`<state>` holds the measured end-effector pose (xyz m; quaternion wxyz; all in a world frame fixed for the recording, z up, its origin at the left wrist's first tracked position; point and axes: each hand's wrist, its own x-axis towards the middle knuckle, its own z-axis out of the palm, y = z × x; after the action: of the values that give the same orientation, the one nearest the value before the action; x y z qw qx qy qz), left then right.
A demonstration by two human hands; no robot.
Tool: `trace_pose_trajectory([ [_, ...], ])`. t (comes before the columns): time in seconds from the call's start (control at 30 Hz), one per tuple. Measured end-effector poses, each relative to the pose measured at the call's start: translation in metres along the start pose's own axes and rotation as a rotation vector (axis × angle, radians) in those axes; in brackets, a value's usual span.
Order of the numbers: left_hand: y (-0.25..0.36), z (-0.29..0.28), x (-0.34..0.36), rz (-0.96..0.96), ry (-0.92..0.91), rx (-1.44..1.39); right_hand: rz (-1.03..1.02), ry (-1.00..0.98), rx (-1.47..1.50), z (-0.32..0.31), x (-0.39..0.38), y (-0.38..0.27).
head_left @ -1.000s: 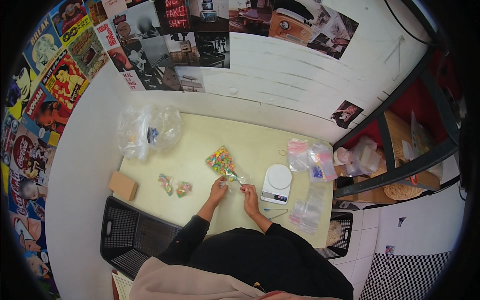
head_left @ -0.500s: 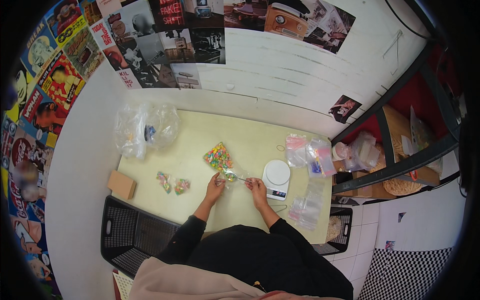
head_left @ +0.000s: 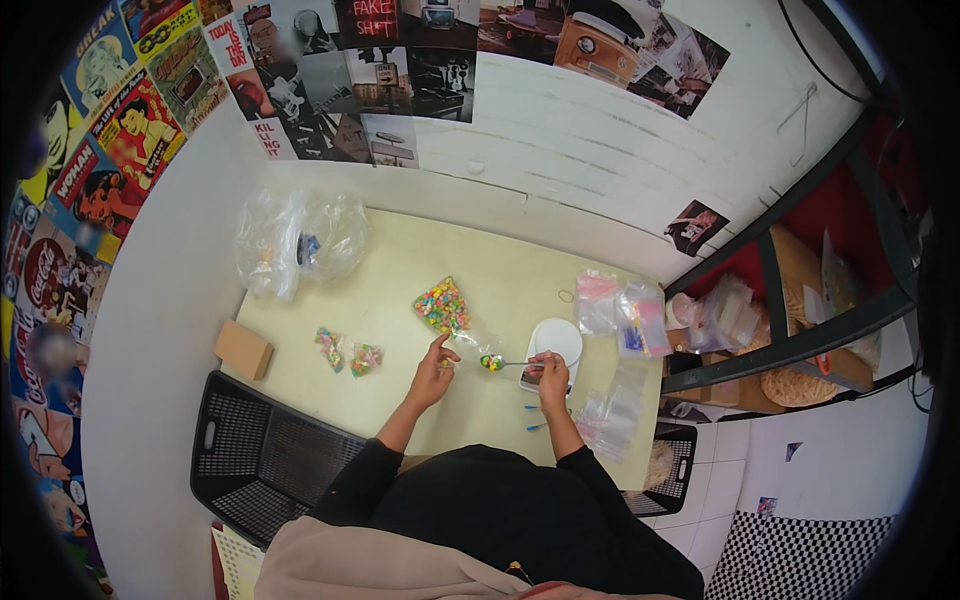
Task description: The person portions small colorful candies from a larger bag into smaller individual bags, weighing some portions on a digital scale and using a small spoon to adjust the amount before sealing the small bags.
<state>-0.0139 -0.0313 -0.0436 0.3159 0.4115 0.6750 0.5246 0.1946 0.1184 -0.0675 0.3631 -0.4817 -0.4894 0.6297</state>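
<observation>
A spoon (head_left: 508,364) heaped with small multicoloured candies is in my right hand (head_left: 548,374), whose closed fingers grip its handle. This hand hovers over the front of a white digital kitchen scale (head_left: 558,341) and partly hides its display. My left hand (head_left: 434,372) is closed at the edge of a clear plastic bag, index finger raised. Just beyond it lies the bag of multicoloured candies (head_left: 441,304), its loose clear mouth (head_left: 482,342) spread toward the spoon. Two small filled candy packets (head_left: 329,348) (head_left: 365,360) lie to the left.
Empty clear zip bags (head_left: 612,415) and pink-edged bag stacks (head_left: 597,300) lie at the right. A thin blue-ended item (head_left: 532,427) is near my right wrist. At left are a brown box (head_left: 243,349), a large clear bag (head_left: 330,245) and a black crate (head_left: 230,450).
My right hand has drawn the spoon out of the candy bag toward the right, now loaded with candies, and it hangs over the scale's front. My left hand stays by the bag.
</observation>
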Motion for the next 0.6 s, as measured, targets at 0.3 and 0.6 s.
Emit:
trace_pose_trajectory([
  [0.3, 0.033, 0.015, 0.015, 0.224, -0.14, 0.143, -0.156, -0.113, -0.13, 0.011, -0.015, -0.119],
  [0.6, 0.048, 0.034, 0.032, 0.264, -0.15, 0.155, -0.615, -0.322, -0.709, 0.062, -0.024, -0.167],
])
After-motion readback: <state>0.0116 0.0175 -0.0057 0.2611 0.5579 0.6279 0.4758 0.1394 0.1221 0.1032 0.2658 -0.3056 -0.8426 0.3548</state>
